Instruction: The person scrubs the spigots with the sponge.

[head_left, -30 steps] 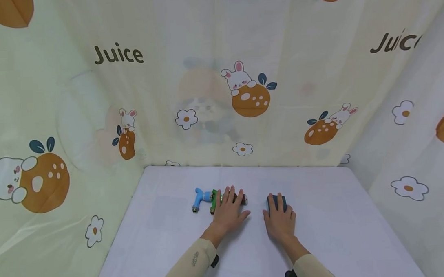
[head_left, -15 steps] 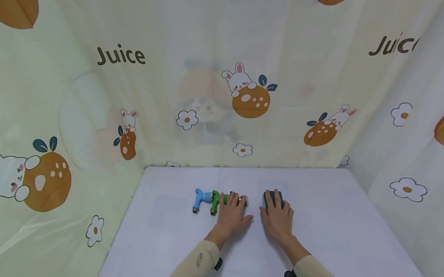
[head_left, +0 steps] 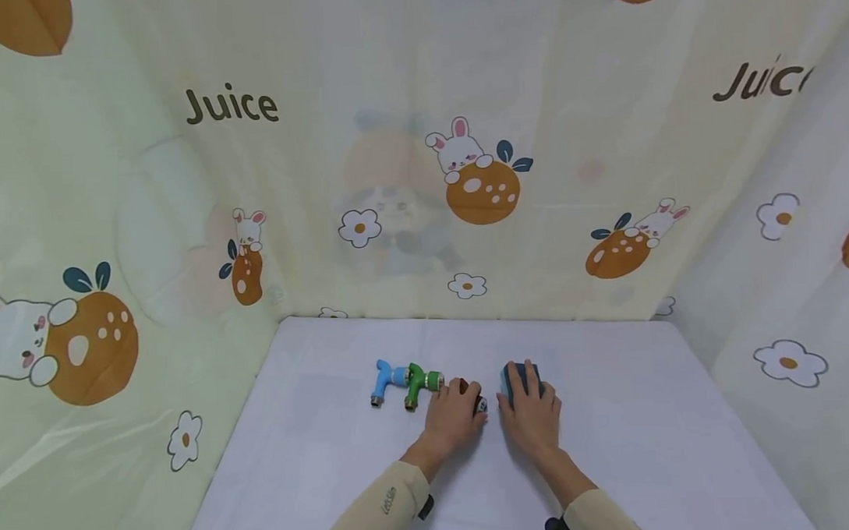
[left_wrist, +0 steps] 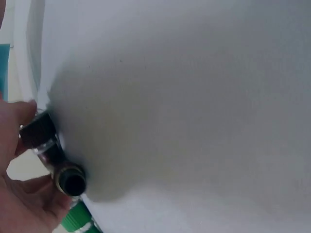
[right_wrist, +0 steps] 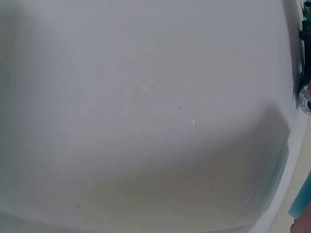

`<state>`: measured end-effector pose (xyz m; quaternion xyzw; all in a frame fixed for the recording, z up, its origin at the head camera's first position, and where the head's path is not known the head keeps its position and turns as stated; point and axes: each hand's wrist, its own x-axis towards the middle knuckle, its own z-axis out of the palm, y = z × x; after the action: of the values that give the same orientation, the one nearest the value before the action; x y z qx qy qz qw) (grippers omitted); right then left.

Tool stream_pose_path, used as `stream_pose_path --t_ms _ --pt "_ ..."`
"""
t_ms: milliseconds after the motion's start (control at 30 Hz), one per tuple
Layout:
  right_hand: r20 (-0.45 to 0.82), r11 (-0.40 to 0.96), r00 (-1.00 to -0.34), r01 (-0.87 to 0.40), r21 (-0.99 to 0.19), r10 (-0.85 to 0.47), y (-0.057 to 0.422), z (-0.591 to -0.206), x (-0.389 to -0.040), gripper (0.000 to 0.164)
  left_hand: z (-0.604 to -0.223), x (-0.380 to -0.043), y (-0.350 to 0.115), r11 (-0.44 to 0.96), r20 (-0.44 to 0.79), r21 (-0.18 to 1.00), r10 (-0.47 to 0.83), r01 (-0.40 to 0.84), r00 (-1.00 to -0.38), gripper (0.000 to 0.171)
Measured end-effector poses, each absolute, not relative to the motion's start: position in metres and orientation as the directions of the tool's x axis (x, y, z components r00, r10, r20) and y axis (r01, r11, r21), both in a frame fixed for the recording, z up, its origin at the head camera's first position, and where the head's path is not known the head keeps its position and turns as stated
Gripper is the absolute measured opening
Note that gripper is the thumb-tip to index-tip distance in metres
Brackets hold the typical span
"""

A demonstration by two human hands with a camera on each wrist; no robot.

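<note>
My left hand grips a dark brown tap, its fingers over the top and much of the tap hidden under them in the head view. In the left wrist view the thumb is at the tap's black end, and the round open spout faces the camera. Just left of this hand lie a green tap and a blue tap, side by side in a row. To the right, my right hand holds a block with a dark blue top and lighter blue side, two fingers reaching across its top.
A white cloth covers the table. Behind it and along both sides hangs a pale curtain printed with oranges, rabbits and flowers. Each wrist carries a small black device, such as the right wrist device.
The left hand's spread fingers have slid right and curled round the brown tap, moving it off from the green one. The right hand and block have shifted slightly left and away.
</note>
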<state>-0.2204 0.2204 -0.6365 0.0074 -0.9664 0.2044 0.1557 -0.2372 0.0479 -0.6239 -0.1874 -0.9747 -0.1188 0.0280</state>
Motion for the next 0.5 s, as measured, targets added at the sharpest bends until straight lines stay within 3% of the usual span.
stream_pose_path --t_ms 233,367,500 --pt "0.33 0.893 -0.943 -0.105 -0.437 0.051 0.216 -0.632 -0.219 0.065 -0.619 -0.237 0.054 0.895 0.075 0.318 0.305 0.313 -0.949 0.043" --pt "0.349 0.874 -0.936 -0.126 -0.469 0.052 0.213 -0.625 -0.216 0.065 -0.617 -0.239 0.05 0.827 0.082 0.489 0.272 0.277 -0.959 0.044" --pt "0.362 0.861 -0.931 -0.153 -0.485 0.039 0.209 -0.617 -0.214 0.065 -0.611 -0.239 0.041 0.715 0.114 0.648 0.25 0.263 -0.962 0.06"
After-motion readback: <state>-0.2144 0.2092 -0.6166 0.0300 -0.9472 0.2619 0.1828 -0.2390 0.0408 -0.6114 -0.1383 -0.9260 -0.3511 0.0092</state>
